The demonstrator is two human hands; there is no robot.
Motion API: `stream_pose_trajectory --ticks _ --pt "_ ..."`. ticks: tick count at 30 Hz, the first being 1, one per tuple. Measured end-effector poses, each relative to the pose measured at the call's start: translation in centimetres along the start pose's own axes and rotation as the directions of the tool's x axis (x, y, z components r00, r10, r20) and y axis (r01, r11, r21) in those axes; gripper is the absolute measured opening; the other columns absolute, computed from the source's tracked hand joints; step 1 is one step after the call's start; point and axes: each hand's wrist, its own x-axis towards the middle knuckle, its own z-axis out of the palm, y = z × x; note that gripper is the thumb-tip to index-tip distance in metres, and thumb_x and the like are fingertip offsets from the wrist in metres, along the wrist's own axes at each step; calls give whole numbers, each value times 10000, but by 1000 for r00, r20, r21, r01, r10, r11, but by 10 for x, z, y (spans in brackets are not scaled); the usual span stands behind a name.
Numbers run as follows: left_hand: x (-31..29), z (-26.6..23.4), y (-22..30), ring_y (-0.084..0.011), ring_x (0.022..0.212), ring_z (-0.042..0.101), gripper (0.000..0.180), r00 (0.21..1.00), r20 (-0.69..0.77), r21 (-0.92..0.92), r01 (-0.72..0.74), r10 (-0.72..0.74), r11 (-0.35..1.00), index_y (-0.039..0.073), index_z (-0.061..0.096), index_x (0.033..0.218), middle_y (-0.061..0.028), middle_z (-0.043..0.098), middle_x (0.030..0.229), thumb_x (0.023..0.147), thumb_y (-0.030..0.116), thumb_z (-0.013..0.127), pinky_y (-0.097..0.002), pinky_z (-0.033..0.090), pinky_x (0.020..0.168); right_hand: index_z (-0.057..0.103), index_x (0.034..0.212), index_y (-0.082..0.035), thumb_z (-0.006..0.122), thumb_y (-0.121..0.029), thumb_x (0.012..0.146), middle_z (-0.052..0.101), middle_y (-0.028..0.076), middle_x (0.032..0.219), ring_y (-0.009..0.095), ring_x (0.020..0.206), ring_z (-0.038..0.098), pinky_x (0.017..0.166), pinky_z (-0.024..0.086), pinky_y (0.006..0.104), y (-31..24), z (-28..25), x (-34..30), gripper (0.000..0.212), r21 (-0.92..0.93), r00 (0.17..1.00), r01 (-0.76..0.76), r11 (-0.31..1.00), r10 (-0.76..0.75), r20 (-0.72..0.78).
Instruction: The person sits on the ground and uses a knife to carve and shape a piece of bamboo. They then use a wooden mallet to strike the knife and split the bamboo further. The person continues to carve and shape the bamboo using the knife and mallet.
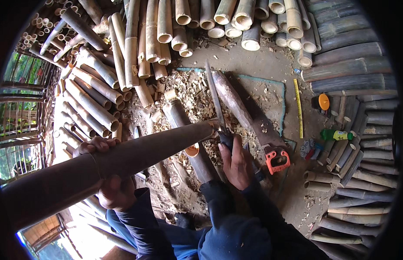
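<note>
My left hand (pixel 112 190) grips a long, thick bamboo pole (pixel 136 149) from below, its fingers showing on the far side. The pole slants from the lower left up to the middle. In my right hand (pixel 237 167) is the dark handle of a long-bladed knife (pixel 214 93), its blade pointing up and away. The knife's lower blade is beside the pole's far end; I cannot tell whether they touch. Beneath the pole lies another bamboo length (pixel 200 162) with a round cut opening (pixel 192 150) in its side.
A handsaw (pixel 277 158) with an orange handle lies right of my right hand, near a thick log (pixel 232 99). Beyond are a yellow measuring tape (pixel 298 108), a green bottle (pixel 336 134) and an orange-lidded container (pixel 323 102). Wood chips (pixel 190 97) litter the ground; cut bamboo (pixel 89 104) is stacked around.
</note>
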Motion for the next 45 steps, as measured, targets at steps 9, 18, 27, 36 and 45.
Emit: stream_pose_trajectory --ticks 9,18,27,36,45 --pt "3 3 0 -254 1117 557 737 1000 6 21 -21 21 1000 77 452 1255 -107 533 1109 625 130 830 -421 441 1076 498 1137 40 576 -320 1010 663 267 854 439 740 668 637 536 510 47 24 -6 390 -266 980 -69 962 115 163" --pt "20 -7 -13 -250 1120 555 725 980 188 -78 -49 63 996 91 454 1232 -85 532 1109 627 154 849 -418 422 1081 517 1158 28 586 -363 1005 663 302 878 479 812 655 652 513 520 93 37 6 426 -307 991 -47 951 82 105" --pt "15 -23 -9 -243 1103 573 718 983 183 -40 -27 34 999 97 456 1217 -76 542 1098 625 180 853 -423 448 1062 472 1198 49 598 -247 1009 680 251 852 444 763 676 602 530 467 31 10 9 373 -136 999 54 989 -54 6" --pt "-3 8 8 -263 1104 541 659 993 -117 -48 -10 5 999 34 443 1266 -124 517 1083 673 89 726 -402 413 1103 508 1128 13 553 -351 1029 663 286 879 496 827 635 696 483 559 47 6 -11 380 -193 977 -133 972 161 137" --pt "-17 2 6 -273 1191 543 661 991 -115 89 -58 68 994 32 427 1350 -131 542 1215 760 114 714 -447 362 1156 457 1219 37 609 -219 996 659 290 858 471 765 665 598 512 526 9 -3 -16 372 23 997 74 997 -73 -26"
